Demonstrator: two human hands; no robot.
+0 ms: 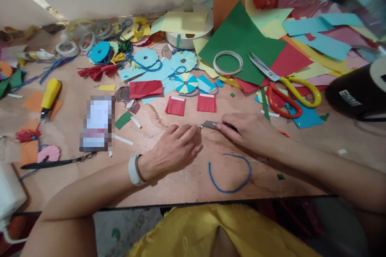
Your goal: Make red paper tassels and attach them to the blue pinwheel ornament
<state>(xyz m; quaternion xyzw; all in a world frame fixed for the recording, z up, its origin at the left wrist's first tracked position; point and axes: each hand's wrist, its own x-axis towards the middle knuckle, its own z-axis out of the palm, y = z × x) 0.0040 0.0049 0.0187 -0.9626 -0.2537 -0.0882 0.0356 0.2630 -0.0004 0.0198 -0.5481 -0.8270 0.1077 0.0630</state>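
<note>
My right hand (pixel 245 130) is closed around a small grey blade (pixel 209 124), its tip pointing left. Just left of that tip, my left hand (pixel 177 144) has its fingers pressed together around a small pale piece, too small to make out. Two red fringed paper pieces (pixel 175 105) with white strips along their tops lie behind the hands. A curved blue cord (pixel 249 174) rests on the wooden table (pixel 169 186) in front of my right hand.
Scissors (pixel 279 80) with yellow and orange handles lie at the right, on a pile of coloured paper (pixel 241 44), near a dark mug (pixel 356 90). A phone (pixel 97 122) and a yellow cutter (pixel 51 94) lie at the left. Paper discs and tape rolls are behind.
</note>
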